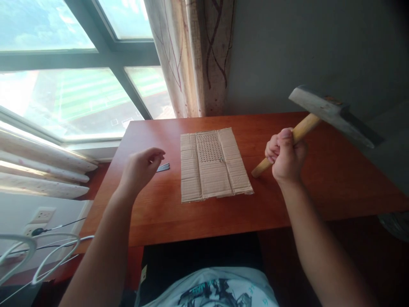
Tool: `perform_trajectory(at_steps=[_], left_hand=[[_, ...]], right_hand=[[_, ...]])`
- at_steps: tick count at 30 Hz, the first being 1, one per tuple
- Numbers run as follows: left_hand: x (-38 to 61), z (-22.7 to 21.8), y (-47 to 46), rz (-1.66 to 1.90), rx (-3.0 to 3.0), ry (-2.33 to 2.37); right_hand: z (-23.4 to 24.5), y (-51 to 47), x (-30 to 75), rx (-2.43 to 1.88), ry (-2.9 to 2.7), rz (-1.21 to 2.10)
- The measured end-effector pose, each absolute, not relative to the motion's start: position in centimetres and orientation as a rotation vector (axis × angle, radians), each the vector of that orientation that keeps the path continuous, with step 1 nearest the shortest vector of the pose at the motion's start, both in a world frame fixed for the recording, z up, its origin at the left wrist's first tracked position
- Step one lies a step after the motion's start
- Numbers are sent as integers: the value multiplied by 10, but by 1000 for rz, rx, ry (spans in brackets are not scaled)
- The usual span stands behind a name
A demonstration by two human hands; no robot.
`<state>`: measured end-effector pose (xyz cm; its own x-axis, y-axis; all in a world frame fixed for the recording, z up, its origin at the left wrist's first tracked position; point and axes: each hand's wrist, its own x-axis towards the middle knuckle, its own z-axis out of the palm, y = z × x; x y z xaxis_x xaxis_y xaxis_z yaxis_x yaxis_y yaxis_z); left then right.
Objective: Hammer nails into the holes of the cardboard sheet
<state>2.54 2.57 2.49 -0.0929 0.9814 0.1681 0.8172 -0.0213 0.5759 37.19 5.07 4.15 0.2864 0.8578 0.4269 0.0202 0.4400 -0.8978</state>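
My right hand (286, 155) grips a hammer by its wooden handle (305, 128). The steel hammer head (332, 111) is raised, tilted, to the right of the cardboard. On the table a flat piece of corrugated cardboard (214, 183) carries a grid of small dark dots (209, 148) in its upper middle. My left hand (139, 168) hovers left of the cardboard with thumb and fingers pinched together; whether anything small is between them cannot be made out. Just below its fingertips lies a row of thin, dark, nail-like rods (163, 167), partly hidden by the hand.
The reddish wooden table (166, 217) reaches to a window (86, 94) on the left and a grey wall (287, 51) behind. Patterned curtains (191, 64) hang at its far edge. White cables (57, 256) and a wall socket (43, 215) are at lower left.
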Motion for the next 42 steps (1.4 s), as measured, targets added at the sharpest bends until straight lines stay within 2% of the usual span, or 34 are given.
perform_trajectory(at_steps=[2, 5, 10, 35, 39, 42], left_hand=[[18, 19, 18, 420, 2100, 2164], [17, 13, 9, -24, 2285, 2216], [20, 9, 2, -248, 2390, 2193], [29, 10, 3, -351, 2397, 2129], [35, 19, -2, -218, 2376, 2193], [38, 28, -5, 122, 2301, 2205]], right_hand=[[41, 50, 371, -960, -1162, 695], [41, 50, 369, -985, -1178, 683], [43, 49, 367, -987, -1187, 676], [41, 48, 369, -960, -1150, 672], [41, 48, 369, -972, -1137, 673], [41, 48, 369, -958, -1139, 676]])
